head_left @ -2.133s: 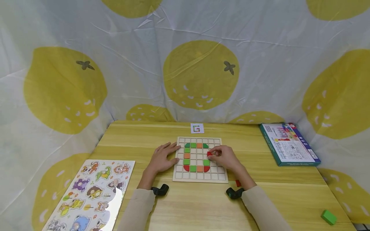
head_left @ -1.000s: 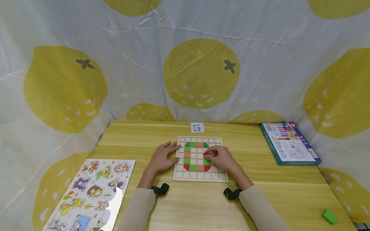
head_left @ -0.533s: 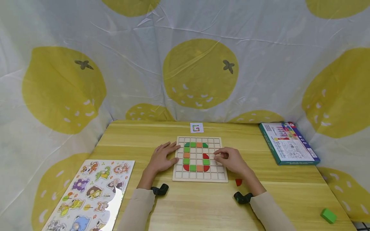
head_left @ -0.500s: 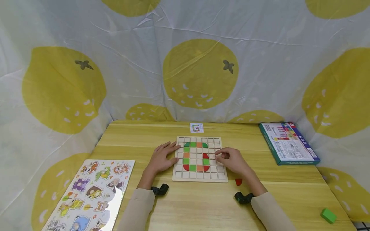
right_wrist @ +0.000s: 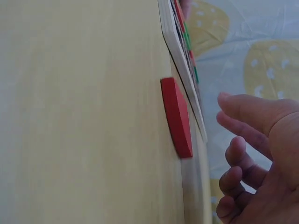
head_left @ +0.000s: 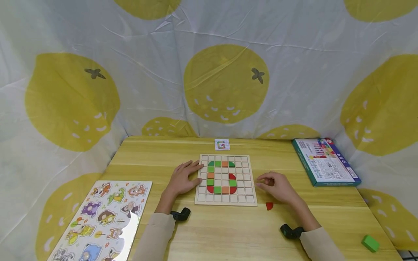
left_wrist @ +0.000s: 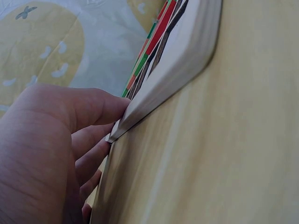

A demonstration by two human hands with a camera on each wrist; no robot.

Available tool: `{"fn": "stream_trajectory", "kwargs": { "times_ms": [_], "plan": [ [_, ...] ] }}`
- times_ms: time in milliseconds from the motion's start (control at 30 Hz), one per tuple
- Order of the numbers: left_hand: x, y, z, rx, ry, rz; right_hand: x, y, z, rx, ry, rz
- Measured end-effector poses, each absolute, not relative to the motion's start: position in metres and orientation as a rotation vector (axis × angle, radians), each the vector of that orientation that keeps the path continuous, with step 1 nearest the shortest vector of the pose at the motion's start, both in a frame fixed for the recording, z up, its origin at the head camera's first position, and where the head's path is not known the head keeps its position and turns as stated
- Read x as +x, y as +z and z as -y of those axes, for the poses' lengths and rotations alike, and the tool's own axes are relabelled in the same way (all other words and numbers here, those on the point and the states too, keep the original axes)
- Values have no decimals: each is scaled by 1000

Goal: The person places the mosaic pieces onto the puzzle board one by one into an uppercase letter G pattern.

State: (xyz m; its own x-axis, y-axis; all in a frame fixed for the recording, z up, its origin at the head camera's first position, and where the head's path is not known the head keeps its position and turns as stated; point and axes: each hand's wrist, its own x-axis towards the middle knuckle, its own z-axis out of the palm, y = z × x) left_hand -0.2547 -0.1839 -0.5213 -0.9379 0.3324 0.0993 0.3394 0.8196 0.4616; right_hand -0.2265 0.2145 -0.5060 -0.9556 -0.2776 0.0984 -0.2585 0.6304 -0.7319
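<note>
The grid board (head_left: pixel 226 180) sat mid-counter, flat, with a partial G of green, orange and red tiles in its cells. Just off its 5 o'clock corner lay a loose red tile (head_left: pixel 269 206), a flat quarter-round piece sitting on the counter (head_left: pixel 228 232).

Our left hand (head_left: pixel 183 178) was at the board's 9 o'clock edge, fingers straight and pressed against the rim, gripping nothing. Our right hand (head_left: pixel 277 185) hovered at the board's 3 o'clock side, fingers loosely curled and empty, the red tile just at its 7 o'clock.

We'd guess that tile is light, rigid wood, thin and smooth, so kinda fiddly to lift off a flat surface; pinching its edges with thumb and fingertip looked like the way.

Further out: a pattern card (head_left: pixel 222 144) at 12, a game box (head_left: pixel 326 162) at 2, an animal puzzle (head_left: pixel 104 219) at 8, a green block (head_left: pixel 370 243) at 4.
</note>
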Motion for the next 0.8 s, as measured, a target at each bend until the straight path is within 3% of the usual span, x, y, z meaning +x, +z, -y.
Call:
{"fn": "stream_trajectory", "kwargs": {
  "times_ms": [800],
  "plan": [
    [-253, -518, 182, -564, -778, 2966, -184, -515, -263, -482, -1224, -2709]
  ]
}}
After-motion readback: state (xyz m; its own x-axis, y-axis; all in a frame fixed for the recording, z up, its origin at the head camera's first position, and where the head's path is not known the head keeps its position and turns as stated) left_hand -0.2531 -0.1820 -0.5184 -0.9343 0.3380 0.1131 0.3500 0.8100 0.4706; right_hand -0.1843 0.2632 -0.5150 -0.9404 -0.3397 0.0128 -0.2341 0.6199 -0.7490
